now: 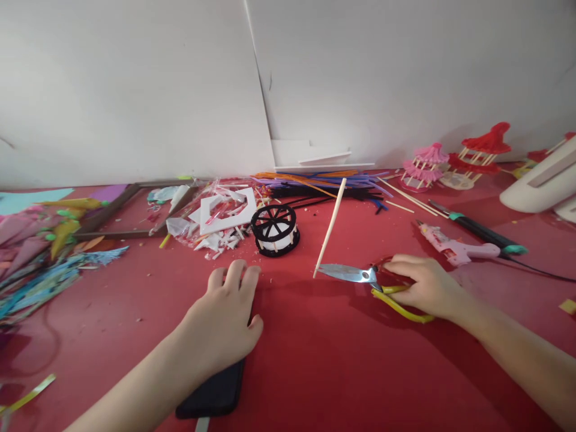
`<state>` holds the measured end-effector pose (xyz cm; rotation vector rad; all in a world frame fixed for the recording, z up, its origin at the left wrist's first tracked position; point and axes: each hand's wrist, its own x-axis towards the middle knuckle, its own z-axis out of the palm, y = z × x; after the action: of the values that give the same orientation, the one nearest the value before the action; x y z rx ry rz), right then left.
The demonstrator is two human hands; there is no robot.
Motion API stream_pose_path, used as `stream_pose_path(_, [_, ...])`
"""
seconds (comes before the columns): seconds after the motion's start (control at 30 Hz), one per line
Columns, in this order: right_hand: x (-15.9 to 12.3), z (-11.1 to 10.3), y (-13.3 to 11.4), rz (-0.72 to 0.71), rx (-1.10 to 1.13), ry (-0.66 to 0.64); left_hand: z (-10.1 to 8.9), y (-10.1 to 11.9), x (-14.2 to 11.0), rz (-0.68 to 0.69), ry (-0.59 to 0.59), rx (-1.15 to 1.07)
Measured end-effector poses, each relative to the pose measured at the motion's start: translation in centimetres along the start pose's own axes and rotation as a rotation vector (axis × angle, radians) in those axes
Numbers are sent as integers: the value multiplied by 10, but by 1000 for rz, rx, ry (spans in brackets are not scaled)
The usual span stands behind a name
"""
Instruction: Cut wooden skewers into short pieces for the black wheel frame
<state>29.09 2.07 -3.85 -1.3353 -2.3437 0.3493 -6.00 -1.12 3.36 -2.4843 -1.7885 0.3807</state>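
My right hand grips yellow-handled scissors, whose blades lie together and point left. A thin wooden stick slants upward at the blade tips; I cannot tell whether it is caught between them or in the air. My left hand is palm down with fingers slightly bent and apart, over a dark phone that it partly hides. Just beyond that hand stands a small round black frame with spokes on top, short wooden posts and a white piece inside.
A pink glue gun and a black-and-green soldering-iron-like tool lie at the right. Behind are pipe cleaners, a white cut-out board on scraps, and pink and red small models. Colourful craft pieces cover the left side.
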Motion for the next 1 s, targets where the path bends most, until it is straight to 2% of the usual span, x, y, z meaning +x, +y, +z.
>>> stream_pose_path(0.13, [0,0,0,-12,12,19,6,0,-7,-101,48,-18])
stream_pose_path(0.43, [-1,1,-1,-7,-21,25,17,-4,-10,-61,-6,-10])
stream_pose_path(0.57, [-2,1,0,4,-14,8,5,-2,-9,-83,-33,-40])
stream_pose_path(0.67, [-1,1,-1,-8,-9,14,-8,6,-4,-52,2,-102])
stream_pose_path(0.73, [-1,1,-2,-20,-12,9,-15,14,2,68,60,-261])
stream_pose_path(0.8, [0,0,-5,-22,-26,-6,-18,22,12,123,119,-487])
stream_pose_path(0.9, [-1,0,-6,-34,-57,-3,-15,31,32,217,170,-843])
stream_pose_path(1.0, [-3,-1,-4,-66,-106,17,-7,36,54,270,213,-1083])
